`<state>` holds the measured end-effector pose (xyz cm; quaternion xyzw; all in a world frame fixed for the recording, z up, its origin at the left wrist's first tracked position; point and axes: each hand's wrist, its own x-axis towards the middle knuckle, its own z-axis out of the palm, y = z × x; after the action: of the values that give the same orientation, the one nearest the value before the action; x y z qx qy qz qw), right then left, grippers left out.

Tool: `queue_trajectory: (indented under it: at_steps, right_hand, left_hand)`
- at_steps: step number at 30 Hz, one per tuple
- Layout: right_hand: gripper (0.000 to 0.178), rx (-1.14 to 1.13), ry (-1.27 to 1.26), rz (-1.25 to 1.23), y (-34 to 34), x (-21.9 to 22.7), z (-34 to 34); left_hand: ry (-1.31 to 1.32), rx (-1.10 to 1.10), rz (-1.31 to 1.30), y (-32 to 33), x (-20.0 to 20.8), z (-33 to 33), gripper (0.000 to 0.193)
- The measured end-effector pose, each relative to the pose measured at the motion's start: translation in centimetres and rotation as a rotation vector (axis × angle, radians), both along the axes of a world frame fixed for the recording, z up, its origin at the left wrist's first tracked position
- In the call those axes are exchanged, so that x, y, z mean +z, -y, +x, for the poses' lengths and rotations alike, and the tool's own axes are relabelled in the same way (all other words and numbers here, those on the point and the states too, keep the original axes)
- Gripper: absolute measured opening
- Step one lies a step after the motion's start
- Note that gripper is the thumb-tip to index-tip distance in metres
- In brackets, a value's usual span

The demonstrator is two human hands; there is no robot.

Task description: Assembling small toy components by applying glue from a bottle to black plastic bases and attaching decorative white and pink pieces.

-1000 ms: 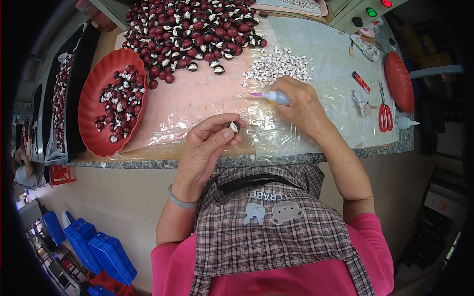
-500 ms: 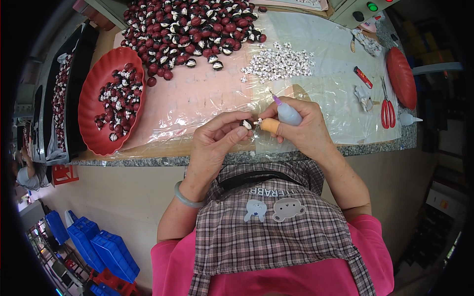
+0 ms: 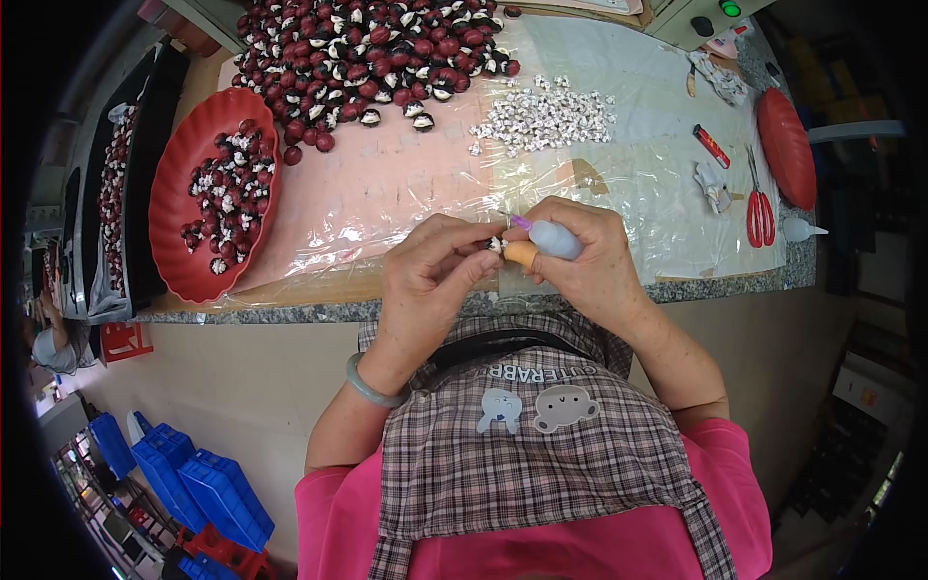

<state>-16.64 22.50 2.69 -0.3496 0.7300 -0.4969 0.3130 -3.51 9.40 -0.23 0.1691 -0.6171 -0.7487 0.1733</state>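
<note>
Between its thumb and fingers, my left hand (image 3: 435,266) pinches a small round dark piece (image 3: 491,246) with a white face. My right hand (image 3: 594,256) is closed around a squeeze bottle (image 3: 554,241) with a purple neck and thin tip, which points up and to the left. An orange cover (image 3: 522,253) wraps one right fingertip, and it presses at the white side of the dark piece, where a small white bit shows. Both hands meet above the table's near edge. Beyond them lie a heap of dark red and black round pieces (image 3: 367,58) and many small white pieces (image 3: 546,118).
At left, a scalloped red bowl (image 3: 174,232) holds finished-looking red and white pieces. To the right lie red-handled scissors (image 3: 761,217), a red tube (image 3: 711,147), crumpled tissue (image 3: 712,186), a second squeeze bottle (image 3: 800,230) and another red dish (image 3: 785,150). Clear plastic film covers the table.
My right hand has moved slightly left, bringing the covered finger against the dark piece. The bottle has tilted further left, and the gap between both hands has closed.
</note>
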Motion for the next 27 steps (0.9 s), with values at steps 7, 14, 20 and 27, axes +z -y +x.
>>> queue_trajectory:
  at_steps: [7, 14, 20, 27]
  right_hand:
    - [0.013, 0.025, 0.004, -0.057, 0.2, -0.6, 0.2]
    - [0.029, -0.034, 0.141, -0.142, -0.4, 0.2, -1.1]
    - [0.028, -0.042, 0.203, -0.065, -1.8, -0.1, -1.5]
    - [0.022, -0.026, 0.054, -0.106, -2.6, -0.4, -1.7]
  left_hand:
    - [0.005, 0.011, -0.054, -0.3, 0.0, 0.1, 0.021]
    - [-0.038, 0.012, 0.202, 3.6, 1.0, -1.1, 0.025]
    - [0.163, 0.257, -0.837, 8.3, 0.4, -4.7, 0.019]
    - [0.224, 0.186, -1.343, 8.3, -0.1, -6.6, 0.017]
